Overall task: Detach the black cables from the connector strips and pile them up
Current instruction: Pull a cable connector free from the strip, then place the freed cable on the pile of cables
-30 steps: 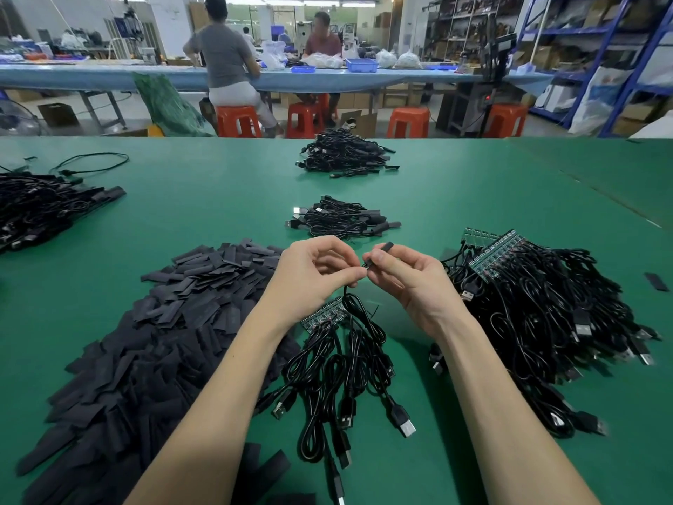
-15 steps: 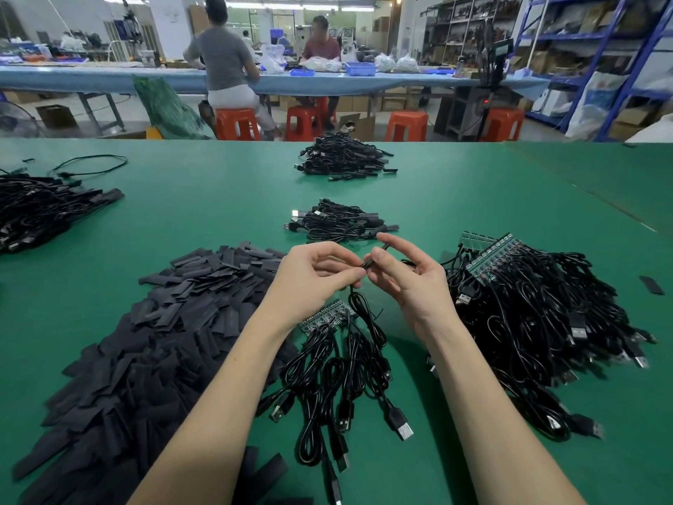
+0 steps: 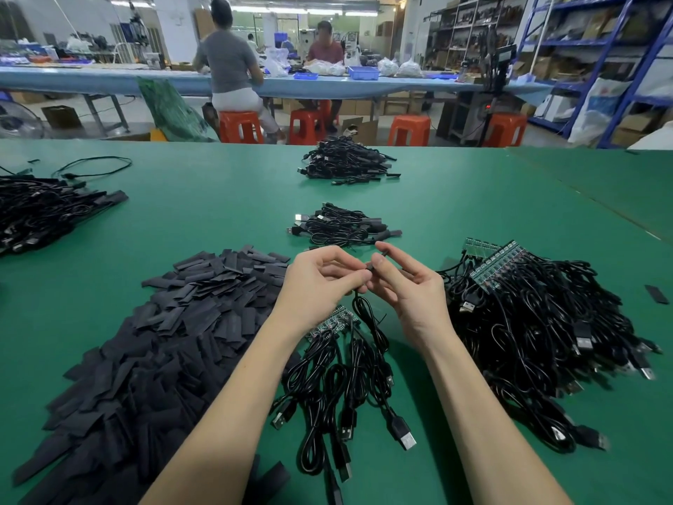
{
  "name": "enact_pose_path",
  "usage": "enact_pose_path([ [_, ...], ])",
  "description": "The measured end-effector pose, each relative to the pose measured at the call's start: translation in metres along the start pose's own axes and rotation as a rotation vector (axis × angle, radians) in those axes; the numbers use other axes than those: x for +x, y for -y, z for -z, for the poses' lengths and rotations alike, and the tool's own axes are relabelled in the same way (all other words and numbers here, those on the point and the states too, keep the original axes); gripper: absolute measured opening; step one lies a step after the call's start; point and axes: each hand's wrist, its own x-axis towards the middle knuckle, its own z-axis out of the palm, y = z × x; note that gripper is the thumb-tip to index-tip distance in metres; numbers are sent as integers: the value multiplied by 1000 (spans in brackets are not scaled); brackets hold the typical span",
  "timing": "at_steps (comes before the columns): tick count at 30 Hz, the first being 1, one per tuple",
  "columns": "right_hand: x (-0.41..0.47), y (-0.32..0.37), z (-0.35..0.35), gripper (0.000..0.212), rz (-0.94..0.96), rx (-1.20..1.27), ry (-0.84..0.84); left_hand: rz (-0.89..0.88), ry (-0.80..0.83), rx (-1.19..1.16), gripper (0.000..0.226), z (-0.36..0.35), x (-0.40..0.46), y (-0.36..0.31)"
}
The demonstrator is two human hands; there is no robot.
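A thin black rubber-sheathed cable (image 3: 365,311) is held above the green felt-like table top (image 3: 204,213), its upper end pinched between the curled fingers and thumb of the left hand (image 3: 320,282) and those of the right hand (image 3: 408,289). The fingertips of the two hands meet at a small dark tip of the cable; what that tip is cannot be told. From the pinch the cable hangs down in a loop to a loose bundle of black USB cables (image 3: 338,388) lying between the forearms, where a narrow green circuit-board connector strip (image 3: 329,322) is seen just below the left wrist, partly hidden by it. Silver rectangular USB plugs show at the bundle's near end; about five can be counted.

At the right, a large tangled heap of black cables (image 3: 546,340) lies with several green connector strips (image 3: 491,264) resting on its far top edge; their number is not clear. Beyond the hands, a small pile of loose black cables (image 3: 342,227) is seen, and farther off a second, similar pile (image 3: 346,164). A third dark heap of cables (image 3: 43,209) lies at the left edge. Beside the left forearm a broad mound of flat matt black rectangular sleeves (image 3: 153,344) is spread, too many to count.

On the blue bench (image 3: 109,78) behind, two shallow blue plastic trays (image 3: 362,72) are seen; their contents cannot be made out. Four orange plastic stools (image 3: 408,130) stand below it, and two people are seated there.
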Motion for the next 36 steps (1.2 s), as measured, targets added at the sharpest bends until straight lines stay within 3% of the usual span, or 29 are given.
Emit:
enact_pose_path([
  [5,3,0,-2,33,40,-24,-63,53,-18,101,21,-2,2,5],
  [9,5,7,-2,27,86,-7,-145,208,90,293,34,-3,2,12],
  [13,6,15,-1,20,134,-63,-147,234,109,200,22,-7,1,11],
  [16,8,19,3,24,108,-117,-160,197,14,23,19,-9,3,4],
  [19,9,18,6,15,44,-224,-203,113,-92,15,20,-7,9,-4],
  [23,8,6,13,9,32,-590,-175,-63,-145,286,19,0,41,-23],
  [28,8,-3,16,15,-63,-978,33,-185,-166,768,17,3,115,-41],
  [31,7,-6,13,15,-91,-1077,111,-160,-122,1045,20,1,150,-28],
  [36,5,-7,13,13,-106,-1053,133,-90,0,1268,24,1,169,13],
])
